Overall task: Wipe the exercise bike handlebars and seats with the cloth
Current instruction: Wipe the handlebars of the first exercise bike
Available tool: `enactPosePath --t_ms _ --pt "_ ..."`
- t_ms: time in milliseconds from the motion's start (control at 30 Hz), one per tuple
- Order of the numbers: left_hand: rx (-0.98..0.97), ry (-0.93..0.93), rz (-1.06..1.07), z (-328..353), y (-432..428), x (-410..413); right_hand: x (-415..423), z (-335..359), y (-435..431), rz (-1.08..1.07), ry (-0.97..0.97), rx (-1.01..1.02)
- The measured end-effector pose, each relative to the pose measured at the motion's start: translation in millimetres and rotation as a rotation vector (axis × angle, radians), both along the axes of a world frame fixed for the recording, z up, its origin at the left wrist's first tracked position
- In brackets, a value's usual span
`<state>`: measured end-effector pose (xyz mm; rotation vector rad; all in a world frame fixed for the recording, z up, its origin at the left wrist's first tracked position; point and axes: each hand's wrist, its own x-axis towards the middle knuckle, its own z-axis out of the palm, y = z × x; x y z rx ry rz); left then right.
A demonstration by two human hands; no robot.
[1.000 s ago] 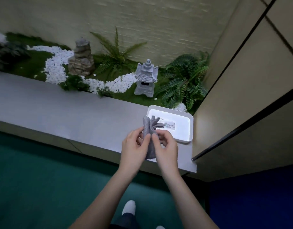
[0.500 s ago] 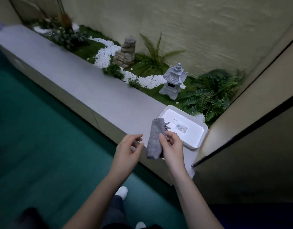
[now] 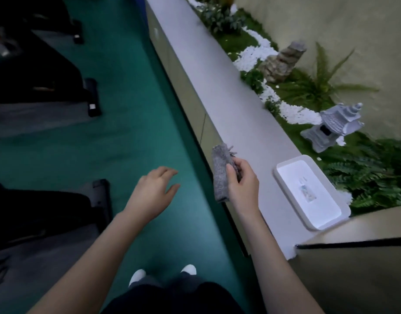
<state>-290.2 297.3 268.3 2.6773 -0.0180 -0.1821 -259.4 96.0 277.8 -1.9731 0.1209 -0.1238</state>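
— Holding the cloth (image 3: 221, 171) in our right hand (image 3: 241, 184), are we?
— We are. Thumb and fingers curl round its middle, and it stands nearly upright, a folded grey roll seen against the edge of the ledge (image 3: 240, 123).
— And our left hand (image 3: 155, 193)?
— It hangs over the green floor (image 3: 138, 132), apart from the cloth, fingers spread and loosely bent, holding nothing.
— What else do we see?
— A white tray (image 3: 292, 177) lies on the ledge just right of our right hand, with a small label inside. Beyond the ledge stand a stone lantern (image 3: 333, 128), ferns (image 3: 376, 177) and white pebbles (image 3: 251, 55).
— The bikes?
— We see dark shapes (image 3: 36, 71) at the left that may be their bases, but the blur keeps us from being sure. Our white shoes (image 3: 137, 276) show below.
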Motion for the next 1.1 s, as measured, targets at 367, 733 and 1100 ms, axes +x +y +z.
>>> enactPosePath --t_ms 367,733,1100 --pt "0.072 0.057 0.331 -13.1 122.0 -135.7 -64.1 -14.1 115.5 0.371 0.151 0.015" --pt "0.033 0.063 0.654 -5.3 227.2 -308.9 -195.1 -13.1 269.2 0.682 0.118 -0.021" --pt "0.006 -0.032 0.903 5.1 312.5 -438.6 -292.0 2.2 382.2 0.895 0.009 -0.089"
